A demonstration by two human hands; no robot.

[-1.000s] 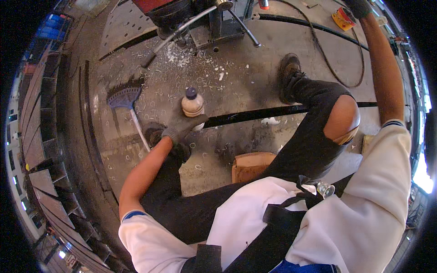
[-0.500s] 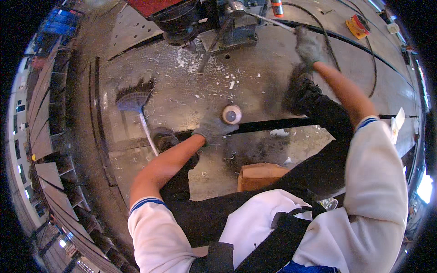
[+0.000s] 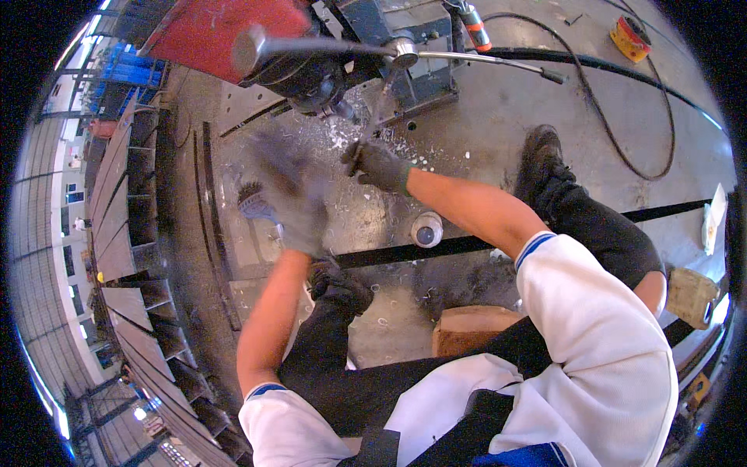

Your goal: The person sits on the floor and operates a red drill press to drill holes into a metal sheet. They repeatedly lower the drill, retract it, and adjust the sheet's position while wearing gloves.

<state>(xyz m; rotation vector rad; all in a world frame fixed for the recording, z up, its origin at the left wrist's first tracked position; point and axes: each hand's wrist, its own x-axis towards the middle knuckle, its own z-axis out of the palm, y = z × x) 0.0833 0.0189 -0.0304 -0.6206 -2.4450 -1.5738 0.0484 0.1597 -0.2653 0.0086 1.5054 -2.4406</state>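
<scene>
My left hand [image 3: 305,212], in a grey glove, is smeared by motion over the steel plate [image 3: 467,187]. A blue brush [image 3: 261,206] with dark bristles lies next to it, its handle partly covered by my arm. My right hand [image 3: 381,169], gloved too, is above the plate with its fingers curled; anything inside them is hidden. Just beyond it, pale metal chips [image 3: 405,148] lie scattered beneath a red and black drilling machine [image 3: 311,82]. Lever handles [image 3: 490,62] radiate from the machine's hub. A small round white container [image 3: 426,229] stands below my right forearm.
A dark slot [image 3: 467,245] crosses the plate. A brown block [image 3: 475,327] is near my legs. An orange-banded cylinder [image 3: 475,29], a black cable [image 3: 580,101] and a yellow-red spool [image 3: 630,39] are at the far right. Steel racks [image 3: 117,210] run along the left.
My right hand has left the lever handle and come left toward the chips. The levers have turned. My left hand has moved from the white container to beside the brush. The view has shifted.
</scene>
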